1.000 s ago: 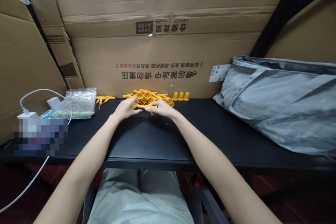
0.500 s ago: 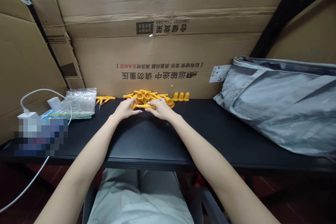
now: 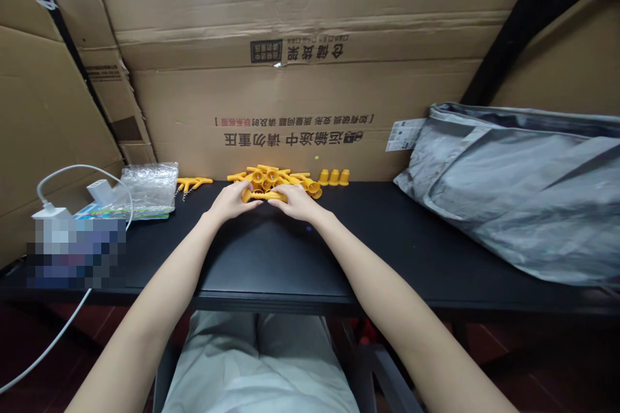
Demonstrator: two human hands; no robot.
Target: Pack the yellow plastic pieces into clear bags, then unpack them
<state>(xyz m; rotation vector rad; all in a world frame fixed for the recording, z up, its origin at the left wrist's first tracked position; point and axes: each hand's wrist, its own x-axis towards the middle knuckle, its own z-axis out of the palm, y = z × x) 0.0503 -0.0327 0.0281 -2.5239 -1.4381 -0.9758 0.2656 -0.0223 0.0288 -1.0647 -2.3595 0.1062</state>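
Between your left hand (image 3: pixel 232 201) and right hand (image 3: pixel 299 202) you pinch one flared yellow plastic piece (image 3: pixel 269 195); the yellow plastic heap (image 3: pixel 267 176) behind looks assembled; three yellow cups (image 3: pixel 334 178), right, and yellow metal-spiralled handles (image 3: pixel 194 182), left, sit unjoined.

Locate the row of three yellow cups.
In the head view, the three yellow cups stand just right of the yellow pile, by the cardboard wall.

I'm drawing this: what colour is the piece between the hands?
The held piece is yellow-orange; the head view shows it.
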